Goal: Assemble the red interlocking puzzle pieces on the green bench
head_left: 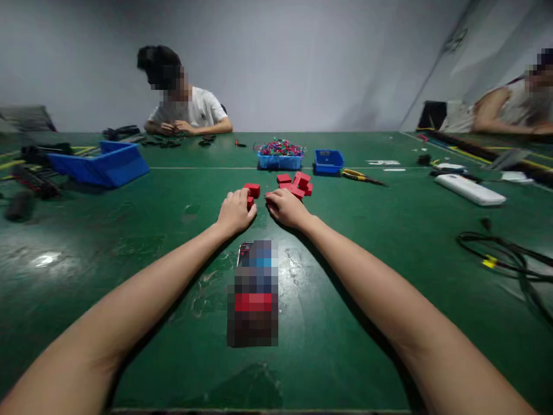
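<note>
My left hand (235,213) lies on the table with its fingers curled round a small red block (250,202). Just beyond it sits another red block (252,189), close to my fingertips. A short gap to the right, my right hand (287,207) is closed, its fingers bent together. What it pinches, if anything, is too small to make out. Behind that hand several red blocks (301,180) lie in a loose heap, the nearest partly hidden by my knuckles. A phone-like object (245,249), mostly blurred out, lies between my forearms.
Beyond the blocks stand a blue bin (280,163) heaped with small colourful pieces and a smaller blue bin (329,163). Yellow-handled pliers (358,175) lie beside them. A larger blue bin (110,167) is left, a white case (470,190) and black cable (510,253) right. Two people sit further off.
</note>
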### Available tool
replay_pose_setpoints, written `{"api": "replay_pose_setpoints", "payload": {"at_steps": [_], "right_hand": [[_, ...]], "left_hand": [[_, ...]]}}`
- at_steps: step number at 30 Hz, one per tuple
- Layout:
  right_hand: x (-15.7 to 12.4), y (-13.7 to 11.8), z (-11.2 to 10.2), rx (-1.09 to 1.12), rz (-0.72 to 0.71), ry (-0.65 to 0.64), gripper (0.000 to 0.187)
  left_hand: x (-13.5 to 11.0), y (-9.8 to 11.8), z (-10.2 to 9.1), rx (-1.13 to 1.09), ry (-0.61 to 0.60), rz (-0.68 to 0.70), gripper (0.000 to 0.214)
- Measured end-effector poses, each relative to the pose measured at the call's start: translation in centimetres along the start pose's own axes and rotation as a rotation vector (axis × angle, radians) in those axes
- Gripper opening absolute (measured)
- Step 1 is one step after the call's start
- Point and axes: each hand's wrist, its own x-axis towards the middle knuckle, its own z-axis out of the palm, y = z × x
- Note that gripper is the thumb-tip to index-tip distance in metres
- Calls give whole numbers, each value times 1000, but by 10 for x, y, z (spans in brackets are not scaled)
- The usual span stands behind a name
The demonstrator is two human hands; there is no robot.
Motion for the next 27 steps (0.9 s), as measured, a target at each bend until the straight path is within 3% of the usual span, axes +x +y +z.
{"api": "replay_pose_setpoints", "payload": {"at_steps": [4,11,15,18,27], "right_hand": [[-2,1,-1,-21,15,10,37],[-6,0,-1,-8,61,-6,28],[-7,1,-1,30,93,-34,26],[-8,4,-1,54,79,-18,28],[-9,5,0,55,84,-22,32]], "left_hand": [[0,2,0,-46,3,-14,44],[-1,5,1,-132,39,-48,60],[3,3,1,-250,38,-153,82],[8,-2,3,-344,-34,-250,94],[2,3,-1,-116,-89,-84,79]]}}
